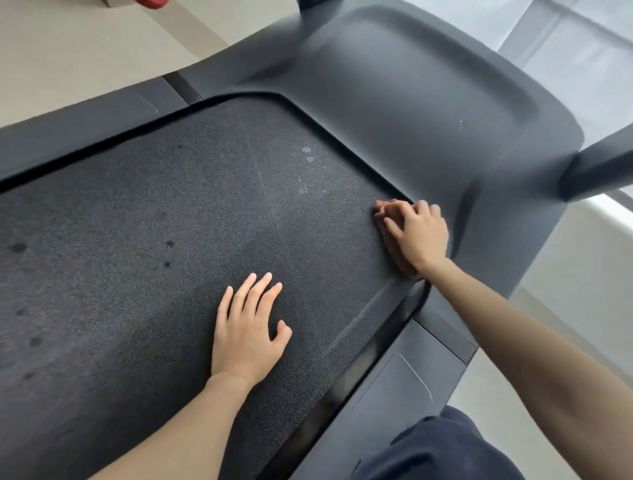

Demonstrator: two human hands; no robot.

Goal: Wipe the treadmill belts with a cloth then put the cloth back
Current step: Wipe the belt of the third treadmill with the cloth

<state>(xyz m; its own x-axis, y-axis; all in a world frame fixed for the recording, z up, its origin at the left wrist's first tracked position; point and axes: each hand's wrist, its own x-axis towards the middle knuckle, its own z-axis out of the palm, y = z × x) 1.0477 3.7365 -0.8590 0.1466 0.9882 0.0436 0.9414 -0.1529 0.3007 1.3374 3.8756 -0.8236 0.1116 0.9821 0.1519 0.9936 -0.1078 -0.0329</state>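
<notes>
**Treadmill belt wipe: how the cloth handles**

Closest to the camera there's a dark blue trouser leg [445, 445], right next to the grey side rail [404, 387]. So the person is down low at the belt's right edge.

Next up is the left hand [246, 329]. It's flat on the belt [137, 240], palm down, fingers straight and a bit spread, with nothing in it. Looks like a brace to me.

Further along, the right hand [416, 233] sits palm down on the cloth [395, 255]. Its fingers are fanned out and mostly straight, pressing the cloth onto the belt. That's in the front right corner, just beside the motor cover [411, 102].

Most of the cloth is hidden under the hand. Only a brownish edge pokes out at the fingertips and along the thumb side. It's a bit blurry there, so I can't tell if the thumb hooks an edge.

Handling-wise, I'd call the cloth soft, light and floppy, and nothing breakable. The belt is pebbly and grippy, so I'd expect the cloth to drag and bunch up rather than glide. Flat palm pressure makes sense for that. For lifting it off, the bunched bit at the fingertips is the easy place to pinch.

The pale smudges [305, 150] just past that hand and the dark spots [169, 244] off to the left suggest there's plenty left to wipe.

Furthest out there's an upright post [599, 171], and something red [150, 3] cut off at the top edge. No idea what that is.
</notes>
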